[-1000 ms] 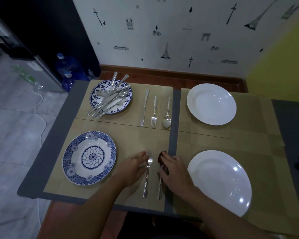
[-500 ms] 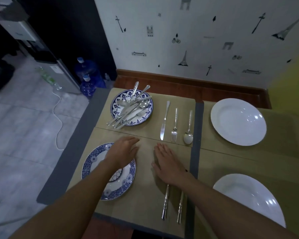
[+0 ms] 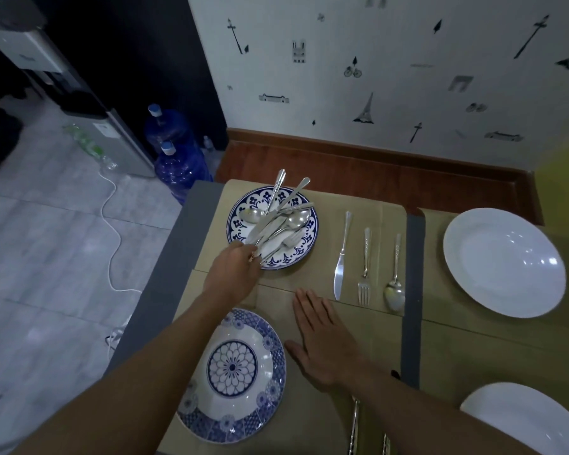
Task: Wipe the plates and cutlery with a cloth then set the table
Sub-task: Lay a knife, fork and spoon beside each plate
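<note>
A blue-patterned plate [image 3: 310,239] at the far left of the table carries a pile of cutlery [image 3: 278,220]. My left hand [image 3: 232,274] reaches to the plate's near rim, its fingertips curled on the near ends of that cutlery. My right hand [image 3: 322,336] lies flat, fingers straight, on the tan placemat [image 3: 375,349]. A second blue plate [image 3: 240,372] sits near me under my left forearm. A knife [image 3: 340,257], fork [image 3: 365,267] and spoon [image 3: 395,277] lie side by side. Two handles [image 3: 354,428] show under my right wrist.
Two white plates stand on the right, one far [image 3: 503,261], one near [image 3: 526,421]. The table's grey left edge [image 3: 165,257] drops to a tiled floor with a white cable [image 3: 112,224]. Blue water bottles [image 3: 174,149] and a dispenser [image 3: 46,60] stand beyond.
My left hand has moved from the near fork, over the near blue plate, to the cutlery on the far plate. My right hand left the near spoon and slid forward, flat on the mat.
</note>
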The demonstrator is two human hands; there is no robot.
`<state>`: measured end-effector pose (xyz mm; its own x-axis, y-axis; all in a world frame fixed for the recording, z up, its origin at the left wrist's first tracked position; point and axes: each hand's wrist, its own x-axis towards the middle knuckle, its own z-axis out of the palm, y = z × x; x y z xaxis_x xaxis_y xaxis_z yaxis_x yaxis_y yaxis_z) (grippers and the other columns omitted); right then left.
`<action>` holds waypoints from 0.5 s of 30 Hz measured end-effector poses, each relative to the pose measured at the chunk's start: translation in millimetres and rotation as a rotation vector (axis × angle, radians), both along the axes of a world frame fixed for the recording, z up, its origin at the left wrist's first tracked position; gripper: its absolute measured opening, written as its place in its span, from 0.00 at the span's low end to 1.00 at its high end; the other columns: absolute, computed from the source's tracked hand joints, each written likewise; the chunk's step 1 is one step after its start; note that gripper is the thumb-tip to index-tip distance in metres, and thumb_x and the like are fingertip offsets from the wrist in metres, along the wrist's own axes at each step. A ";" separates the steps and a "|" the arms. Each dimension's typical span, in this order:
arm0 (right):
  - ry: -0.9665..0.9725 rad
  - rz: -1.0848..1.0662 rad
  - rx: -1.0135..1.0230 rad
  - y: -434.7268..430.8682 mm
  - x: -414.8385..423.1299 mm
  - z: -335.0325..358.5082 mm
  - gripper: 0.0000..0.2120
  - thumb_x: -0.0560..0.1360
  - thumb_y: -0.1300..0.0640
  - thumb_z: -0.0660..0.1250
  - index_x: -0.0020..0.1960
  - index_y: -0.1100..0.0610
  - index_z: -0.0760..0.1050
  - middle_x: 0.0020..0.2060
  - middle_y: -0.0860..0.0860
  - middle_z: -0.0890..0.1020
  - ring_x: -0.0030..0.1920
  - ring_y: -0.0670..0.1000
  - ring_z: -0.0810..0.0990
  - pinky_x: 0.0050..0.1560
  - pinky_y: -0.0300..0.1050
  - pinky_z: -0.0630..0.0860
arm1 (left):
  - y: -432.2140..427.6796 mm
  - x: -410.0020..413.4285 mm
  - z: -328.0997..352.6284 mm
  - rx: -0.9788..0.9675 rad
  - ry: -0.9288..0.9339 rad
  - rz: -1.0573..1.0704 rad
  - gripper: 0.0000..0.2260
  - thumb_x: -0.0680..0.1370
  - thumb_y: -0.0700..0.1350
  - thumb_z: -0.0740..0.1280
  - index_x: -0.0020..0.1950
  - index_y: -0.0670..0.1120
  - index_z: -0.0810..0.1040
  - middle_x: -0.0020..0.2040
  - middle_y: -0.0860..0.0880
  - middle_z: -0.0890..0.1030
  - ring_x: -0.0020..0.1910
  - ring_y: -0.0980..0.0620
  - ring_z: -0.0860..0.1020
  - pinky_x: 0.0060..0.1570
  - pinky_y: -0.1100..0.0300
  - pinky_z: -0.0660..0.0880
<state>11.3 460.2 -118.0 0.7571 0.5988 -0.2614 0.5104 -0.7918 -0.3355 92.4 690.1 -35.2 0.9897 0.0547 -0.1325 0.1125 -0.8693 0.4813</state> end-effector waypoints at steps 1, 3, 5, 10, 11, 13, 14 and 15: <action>-0.013 -0.005 -0.004 -0.1 -0.5 -3.0 0.39 0.84 0.34 0.44 0.84 0.58 0.39 0.83 0.53 0.39 0.82 0.52 0.34 0.80 0.53 0.37 | 0.5 6.3 -0.7 -0.003 0.011 0.012 0.09 0.81 0.44 0.65 0.55 0.42 0.82 0.48 0.43 0.78 0.45 0.44 0.77 0.43 0.56 0.70; -0.025 -0.011 -0.014 0.3 -0.5 -6.3 0.40 0.84 0.32 0.44 0.84 0.58 0.41 0.83 0.53 0.41 0.83 0.54 0.37 0.79 0.54 0.39 | 2.3 17.7 -4.1 0.005 0.039 0.024 0.09 0.81 0.46 0.65 0.49 0.42 0.82 0.44 0.44 0.77 0.42 0.44 0.77 0.40 0.56 0.69; -0.040 -0.014 -0.027 1.0 -0.2 -8.2 0.40 0.84 0.32 0.44 0.84 0.59 0.44 0.84 0.54 0.44 0.83 0.55 0.41 0.79 0.55 0.41 | 2.9 26.7 -7.6 0.018 0.065 0.043 0.10 0.80 0.46 0.66 0.43 0.42 0.80 0.41 0.45 0.76 0.39 0.45 0.76 0.38 0.57 0.69; -0.074 -0.019 -0.045 1.0 -1.2 -10.7 0.40 0.84 0.32 0.48 0.83 0.61 0.51 0.83 0.56 0.52 0.83 0.57 0.50 0.79 0.56 0.47 | -1.9 39.5 -9.3 0.035 0.126 0.082 0.06 0.77 0.44 0.68 0.46 0.44 0.84 0.41 0.47 0.83 0.39 0.47 0.80 0.40 0.55 0.78; -0.075 -0.019 -0.045 1.3 -1.8 -11.0 0.40 0.84 0.32 0.48 0.83 0.61 0.52 0.83 0.56 0.53 0.83 0.57 0.50 0.79 0.56 0.47 | -3.9 40.6 -7.0 0.029 0.150 0.094 0.06 0.76 0.44 0.69 0.48 0.44 0.84 0.43 0.47 0.83 0.40 0.48 0.80 0.42 0.54 0.79; -0.082 -0.022 -0.047 1.8 -2.5 -10.8 0.40 0.84 0.32 0.48 0.83 0.61 0.52 0.83 0.56 0.52 0.83 0.57 0.50 0.79 0.56 0.47 | -7.1 43.3 -3.5 0.023 0.204 0.105 0.06 0.74 0.43 0.68 0.48 0.45 0.83 0.43 0.47 0.83 0.41 0.47 0.80 0.44 0.53 0.80; -0.080 -0.025 -0.053 2.0 -2.7 -10.7 0.40 0.84 0.32 0.48 0.84 0.61 0.51 0.84 0.56 0.52 0.83 0.57 0.49 0.79 0.56 0.46 | -8.2 45.0 -2.1 0.025 0.231 0.107 0.06 0.73 0.43 0.68 0.47 0.45 0.83 0.42 0.47 0.82 0.40 0.47 0.80 0.43 0.52 0.80; -0.074 -0.027 -0.058 2.0 -2.4 -9.1 0.41 0.84 0.32 0.48 0.84 0.60 0.51 0.84 0.56 0.51 0.83 0.57 0.49 0.79 0.56 0.45 | -9.4 47.0 -0.7 0.029 0.259 0.113 0.05 0.73 0.43 0.68 0.46 0.45 0.82 0.40 0.47 0.82 0.38 0.47 0.80 0.42 0.52 0.81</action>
<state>8.9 462.2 -127.0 0.7916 0.5629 -0.2375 0.5100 -0.8229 -0.2504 139.4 680.7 -35.8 0.9104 0.1707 -0.3770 0.3258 -0.8573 0.3986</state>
